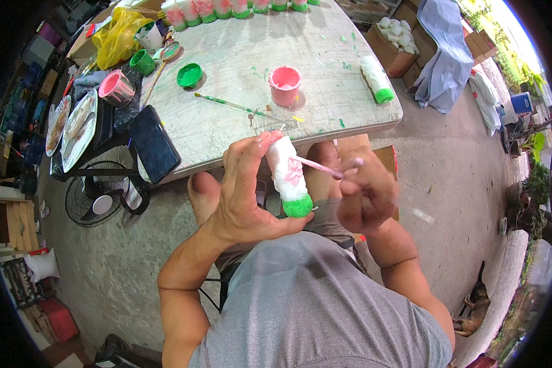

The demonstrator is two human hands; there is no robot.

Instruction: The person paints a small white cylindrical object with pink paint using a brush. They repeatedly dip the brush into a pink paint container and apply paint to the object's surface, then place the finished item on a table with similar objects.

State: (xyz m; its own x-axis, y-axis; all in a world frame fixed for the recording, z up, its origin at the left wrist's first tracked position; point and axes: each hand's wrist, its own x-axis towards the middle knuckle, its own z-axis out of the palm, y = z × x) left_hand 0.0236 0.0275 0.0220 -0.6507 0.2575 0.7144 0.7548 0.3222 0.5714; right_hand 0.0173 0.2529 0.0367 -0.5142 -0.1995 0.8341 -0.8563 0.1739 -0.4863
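Observation:
My left hand (239, 190) grips a white, bumpy candle-like cylinder (282, 161) between the fingers at its top and the thumb at its green lower end. A pink flower shows on the side of the cylinder. My right hand (368, 190), slightly blurred, pinches a thin pink-stained paintbrush (316, 164). The brush tip touches or nearly touches the cylinder just above the flower. Beyond my hands, a pink paint cup (285, 86) stands on the white table (239, 58). Another brush with a green-smeared handle (233, 105) lies beside it.
A similar white-and-green cylinder (376, 80) lies at the table's right. Several painted ones (224, 7) line the far edge. Left are a green paint lid (189, 75), a tipped pink cup (116, 89), a phone (153, 144) and a fan (101, 195). A dog (474, 306) lies at right.

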